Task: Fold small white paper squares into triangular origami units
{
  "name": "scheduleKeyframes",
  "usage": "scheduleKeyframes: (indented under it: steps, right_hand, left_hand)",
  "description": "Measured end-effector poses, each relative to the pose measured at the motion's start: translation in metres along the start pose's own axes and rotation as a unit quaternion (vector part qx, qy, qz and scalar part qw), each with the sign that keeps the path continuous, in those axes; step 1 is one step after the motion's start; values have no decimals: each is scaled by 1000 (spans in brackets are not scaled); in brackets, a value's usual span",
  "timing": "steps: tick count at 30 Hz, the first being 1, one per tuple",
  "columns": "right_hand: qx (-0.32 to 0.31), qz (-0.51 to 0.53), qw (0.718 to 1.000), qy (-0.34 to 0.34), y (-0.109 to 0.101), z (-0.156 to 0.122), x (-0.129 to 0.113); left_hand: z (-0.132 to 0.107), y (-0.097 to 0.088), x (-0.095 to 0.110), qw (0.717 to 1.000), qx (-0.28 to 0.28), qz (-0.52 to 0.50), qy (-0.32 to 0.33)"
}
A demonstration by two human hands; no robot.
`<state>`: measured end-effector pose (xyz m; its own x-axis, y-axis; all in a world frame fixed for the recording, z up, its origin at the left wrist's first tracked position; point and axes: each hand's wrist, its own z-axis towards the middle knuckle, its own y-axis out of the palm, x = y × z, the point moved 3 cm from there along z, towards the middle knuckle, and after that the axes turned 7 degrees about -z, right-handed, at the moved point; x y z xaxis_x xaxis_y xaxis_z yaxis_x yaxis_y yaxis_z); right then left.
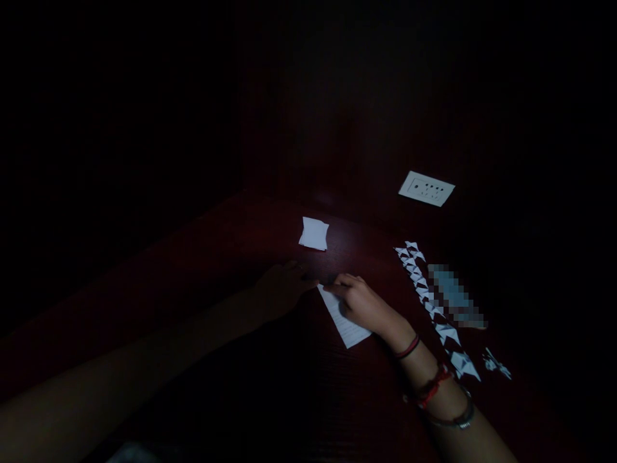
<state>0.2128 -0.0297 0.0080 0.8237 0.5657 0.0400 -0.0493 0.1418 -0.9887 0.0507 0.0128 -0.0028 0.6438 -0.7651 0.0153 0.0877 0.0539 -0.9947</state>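
Observation:
A small piece of lined white paper (348, 332) lies on the dark red table, narrow at its far tip and wider towards me. My right hand (364, 302) rests over its right side, index finger stretched along the far tip, the other fingers loosely bent. The thumb is hidden. In deep shadow, my left hand (282, 287) reaches in from the left with its fingers apart, one fingertip at or beside the same tip of paper. Just beyond both hands sits a small stack of square white paper (314, 233).
Right of my right arm runs a row of small folded paper pieces (424, 292). Beside it are a blurred-out bluish object (456, 296) and a little cluster of white bits (496, 364). A socket plate (427, 188) is on the wall behind. The surroundings are very dark.

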Motion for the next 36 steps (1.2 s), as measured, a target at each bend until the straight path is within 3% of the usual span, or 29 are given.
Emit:
scheduleKeyframes:
  steps: [9,20,27,33,36]
  right_hand:
    - [-8,15,1000,10,3,0,0]
    - [-43,-53,997,26,-8,3,-6]
    - [-61,-52,996,36,-16,-5,3]
    - [-57,-66,996,30,-15,-8,2]
    - [-53,-69,996,29,-15,-8,1]
  left_hand:
    - [0,-2,2,1000,-13,1,-11]
    - [1,0,1,999,-16,31,-10]
    - [1,3,-2,1000,-8,17,-20]
    - [6,6,4,998,42,4,52]
    - [5,12,6,996,38,-6,80]
